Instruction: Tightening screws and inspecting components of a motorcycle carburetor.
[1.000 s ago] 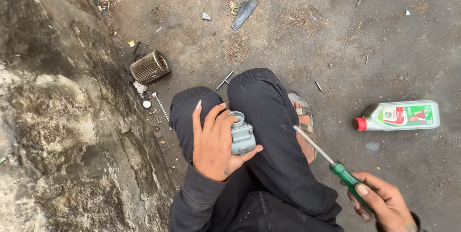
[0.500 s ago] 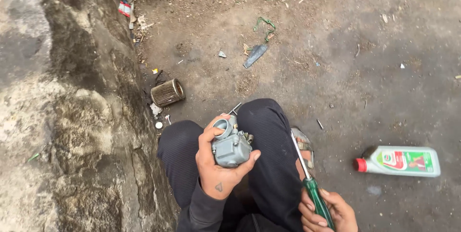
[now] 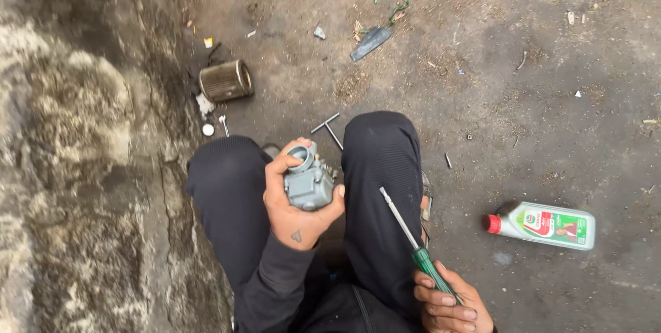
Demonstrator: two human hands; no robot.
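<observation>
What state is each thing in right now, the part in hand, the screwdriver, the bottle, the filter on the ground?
Grey carburettor: gripped in left hand, round opening up.
Green-handled screwdriver: held in right hand, tip free.
Plastic bottle: lying on its side, red cap on.
Cylindrical filter: lying on its side.

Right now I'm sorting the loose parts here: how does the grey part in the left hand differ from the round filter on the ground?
The grey carburettor is gripped in the left hand above the knees; the cylindrical filter lies on its side on the dirt, untouched. The carburettor is blocky, smooth grey metal with a round opening on top; the filter is a ribbed, brownish drum. Both look like engine parts, each with a round opening.
</observation>
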